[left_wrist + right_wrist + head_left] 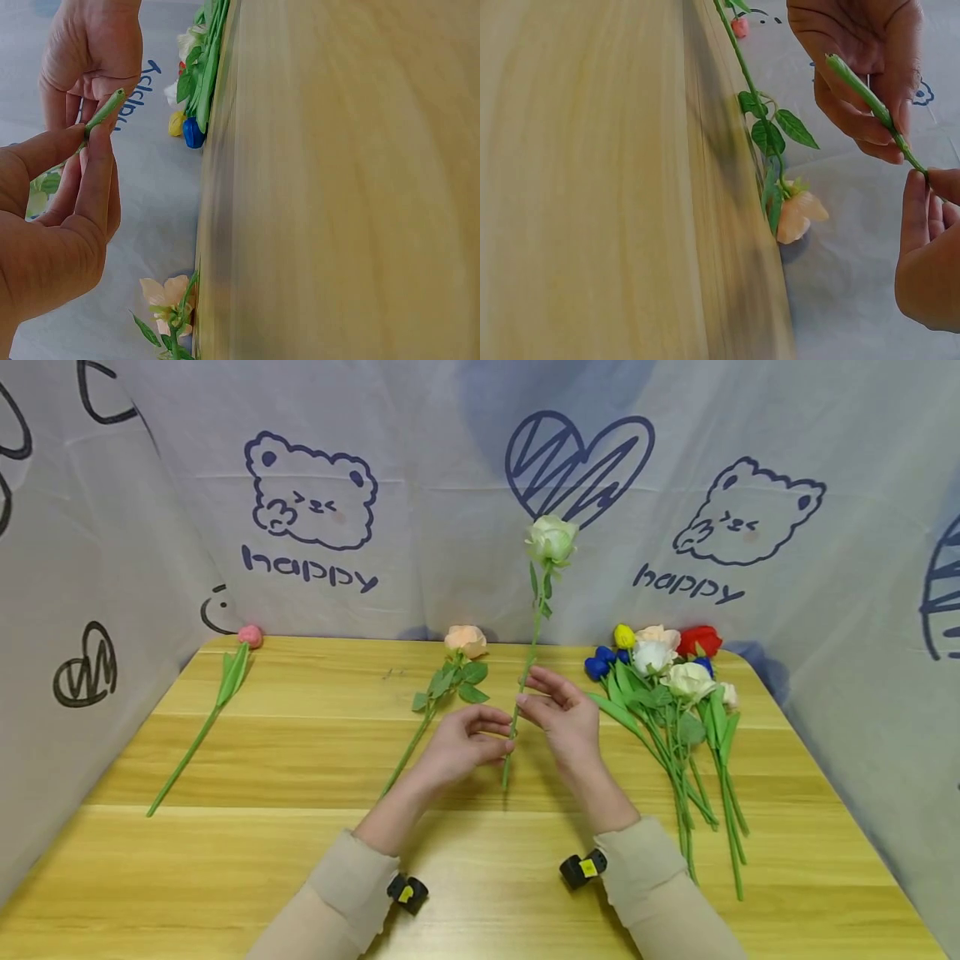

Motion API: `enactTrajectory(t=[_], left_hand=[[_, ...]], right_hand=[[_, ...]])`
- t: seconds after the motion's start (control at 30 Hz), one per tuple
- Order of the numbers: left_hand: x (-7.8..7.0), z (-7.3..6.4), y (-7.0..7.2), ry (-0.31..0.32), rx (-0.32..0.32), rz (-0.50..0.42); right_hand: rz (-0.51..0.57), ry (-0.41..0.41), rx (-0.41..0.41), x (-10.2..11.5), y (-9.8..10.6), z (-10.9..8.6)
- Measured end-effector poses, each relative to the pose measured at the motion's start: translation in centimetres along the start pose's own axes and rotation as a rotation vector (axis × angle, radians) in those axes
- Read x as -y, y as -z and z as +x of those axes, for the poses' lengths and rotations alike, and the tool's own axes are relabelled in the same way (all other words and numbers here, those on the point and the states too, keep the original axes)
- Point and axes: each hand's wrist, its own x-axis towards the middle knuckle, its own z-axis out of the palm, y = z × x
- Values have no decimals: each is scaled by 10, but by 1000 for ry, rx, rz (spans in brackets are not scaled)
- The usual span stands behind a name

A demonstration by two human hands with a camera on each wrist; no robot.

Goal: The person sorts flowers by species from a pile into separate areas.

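Note:
A white rose (552, 539) with a green stem stands nearly upright above the middle of the table, its head in front of the backdrop. My left hand (467, 745) pinches the stem low down between thumb and fingers. Higher on the same stem, my right hand (564, 720) pinches it too. In the left wrist view the cut stem end (106, 110) pokes out past the left fingertips. The right wrist view shows both hands on the stem (862, 91). Left of the hands, a peach rose (466, 642) lies on the table, its lower stem partly behind the left forearm.
On the wooden table (315, 860), a pink tulip (250, 637) lies at far left. At right lies a loose pile with a red rose (699, 642), a yellow tulip (624, 636), blue tulips (597, 665) and pale roses (690, 682). A cloth backdrop (450, 527) hangs behind.

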Motion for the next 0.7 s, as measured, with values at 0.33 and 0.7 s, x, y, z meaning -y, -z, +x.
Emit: enactTrajectory(t=[0.33,0.7], left_hand=[[-4,-3,3,14,3,6],[-9,-9,11,3,-12,12]], right_hand=[[-14,-3,22,3,0,-1],[12,-6,83,12,5,-6]])
